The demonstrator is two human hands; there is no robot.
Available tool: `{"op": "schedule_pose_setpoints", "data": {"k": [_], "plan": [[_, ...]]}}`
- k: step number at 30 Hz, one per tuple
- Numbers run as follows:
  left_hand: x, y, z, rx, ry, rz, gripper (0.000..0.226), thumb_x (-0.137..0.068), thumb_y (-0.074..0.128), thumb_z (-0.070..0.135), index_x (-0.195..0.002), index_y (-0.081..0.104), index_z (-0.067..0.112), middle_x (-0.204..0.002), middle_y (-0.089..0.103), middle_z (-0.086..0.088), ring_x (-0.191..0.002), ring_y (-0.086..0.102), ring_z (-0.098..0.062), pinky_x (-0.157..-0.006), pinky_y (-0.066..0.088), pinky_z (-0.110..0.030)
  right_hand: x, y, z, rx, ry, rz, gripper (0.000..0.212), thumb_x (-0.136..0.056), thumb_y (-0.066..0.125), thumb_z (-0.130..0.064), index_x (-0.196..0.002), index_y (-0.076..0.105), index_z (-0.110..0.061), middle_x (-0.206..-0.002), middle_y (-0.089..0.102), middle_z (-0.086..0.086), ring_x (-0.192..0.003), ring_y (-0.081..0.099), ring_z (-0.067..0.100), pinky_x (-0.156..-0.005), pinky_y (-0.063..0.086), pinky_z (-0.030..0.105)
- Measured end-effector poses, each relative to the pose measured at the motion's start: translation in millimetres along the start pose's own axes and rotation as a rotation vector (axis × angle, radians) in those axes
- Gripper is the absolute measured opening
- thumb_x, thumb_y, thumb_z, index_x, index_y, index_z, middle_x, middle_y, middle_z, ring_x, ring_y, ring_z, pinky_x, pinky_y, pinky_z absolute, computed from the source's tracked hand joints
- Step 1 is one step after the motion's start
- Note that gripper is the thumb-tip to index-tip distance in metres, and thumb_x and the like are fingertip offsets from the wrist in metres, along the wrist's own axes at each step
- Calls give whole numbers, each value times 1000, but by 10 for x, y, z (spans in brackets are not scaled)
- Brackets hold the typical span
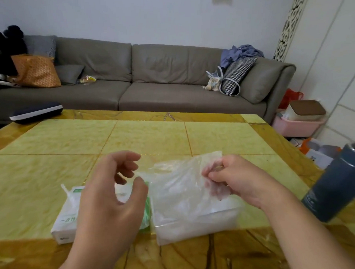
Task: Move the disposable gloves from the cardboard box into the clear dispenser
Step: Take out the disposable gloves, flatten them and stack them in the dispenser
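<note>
Head view: a yellow and amber marble-patterned table (152, 135) is seen filling the lower frame. Near its front edge, a white and green cardboard box (64, 218) lies just left of a clear dispenser (197, 225), the two nearly touching. The left hand (112, 198) is held above the box with loosely curled fingers, gripping nothing that can be made out. A thin clear glove (174, 175) is pinched by the right hand (235, 178) over the dispenser; its outline is blurred. At the table's right edge a dark blue flask (335, 186) is cut off by the frame. A dark pouch (36, 114) rests at the far left corner. Beyond, a grey sofa (149, 78) carries cushions and clothes, and a pink bin (294, 127) stands on the floor to the right.
</note>
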State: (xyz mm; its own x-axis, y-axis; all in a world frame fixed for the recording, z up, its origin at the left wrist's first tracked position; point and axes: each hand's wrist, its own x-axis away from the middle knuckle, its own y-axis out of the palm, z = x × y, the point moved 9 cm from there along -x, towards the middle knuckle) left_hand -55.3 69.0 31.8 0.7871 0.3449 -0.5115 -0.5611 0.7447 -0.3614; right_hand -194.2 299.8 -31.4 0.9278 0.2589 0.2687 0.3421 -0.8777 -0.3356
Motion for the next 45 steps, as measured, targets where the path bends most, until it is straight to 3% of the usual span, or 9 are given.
{"op": "schedule_pose_setpoints", "data": {"k": [4, 13, 17, 22, 31, 34, 38, 42, 45], "plan": [[-79, 446, 370, -229, 288, -239, 25, -91, 60, 15, -105, 65, 35, -98, 58, 24, -97, 58, -1, -81, 46, -13, -24, 66, 22, 151, 4, -74, 22, -98, 47, 11, -108, 67, 6, -71, 66, 17, -51, 61, 20, -46, 50, 28], [13, 1604, -574, -527, -19, -909, 27, -99, 58, 37, -125, 64, 35, -97, 70, 18, -90, 62, -2, -83, 53, -23, -14, 76, 118, 439, 79, -52, 33, -86, 41, 8, -101, 69, 1, -78, 78, 16, -57, 72, 23, -54, 55, 30], [-10, 1720, -561, -528, -26, -984, 37, -95, 69, 35, -131, 63, 32, -105, 72, 17, -92, 62, 0, -81, 48, -17, -54, 11, 102, 620, 52, 28, 29, -78, 49, 5, -86, 76, -4, -66, 76, 7, -67, 77, 24, -71, 65, 40], [-62, 1837, -581, -681, -43, -1088, 59, -88, 75, 53, -142, 55, 38, -117, 69, 15, -107, 63, -11, -96, 54, -35, -80, -85, 28, 736, 5, 143, 19, -79, 49, 2, -75, 66, -6, -60, 70, 9, -60, 73, 25, -51, 52, 30], [62, 1936, -663, -775, -1, -1198, 61, -93, 65, 35, -147, 41, 49, -116, 66, 16, -104, 64, -13, -90, 56, -35, 36, -162, -77, 923, 2, 189, 32, -80, 49, 6, -63, 33, -17, -69, 37, 3, -46, 27, 21, -40, 20, 28], [75, 1954, -635, -818, 54, -1193, 55, -94, 59, 31, -144, 42, 46, -116, 64, 10, -102, 64, -17, -76, 50, -32, 143, -143, -269, 972, -69, 256, 27, -78, 51, 5, -66, 39, -16, -71, 43, 3, -50, 34, 21, -43, 24, 30], [86, 1949, -514, -887, 125, -1155, 23, -96, 56, 31, -119, 54, 27, -113, 63, -1, -103, 63, -27, -74, 40, -34, 207, 83, -489, 725, -209, 280, 17, -79, 53, -2, -89, 60, -14, -89, 62, 4, -76, 64, 25, -65, 59, 42], [89, 1911, -501, -916, 75, -1119, 11, -98, 52, 36, -92, 54, 27, -97, 63, 4, -93, 62, -25, -74, 39, -32, 31, 379, -193, 629, -82, 85, 20, -82, 46, -2, -68, 44, -17, -69, 50, 2, -58, 53, 20, -44, 39, 26], [91, 1899, -511, -871, 72, -1137, 13, -97, 52, 44, -90, 51, 34, -91, 54, 8, -83, 52, -22, -74, 42, -33, -42, 381, -31, 615, 40, 6, 16, -88, 45, -1, -77, 51, -10, -76, 65, 12, -71, 74, 30, -57, 59, 33]]}}
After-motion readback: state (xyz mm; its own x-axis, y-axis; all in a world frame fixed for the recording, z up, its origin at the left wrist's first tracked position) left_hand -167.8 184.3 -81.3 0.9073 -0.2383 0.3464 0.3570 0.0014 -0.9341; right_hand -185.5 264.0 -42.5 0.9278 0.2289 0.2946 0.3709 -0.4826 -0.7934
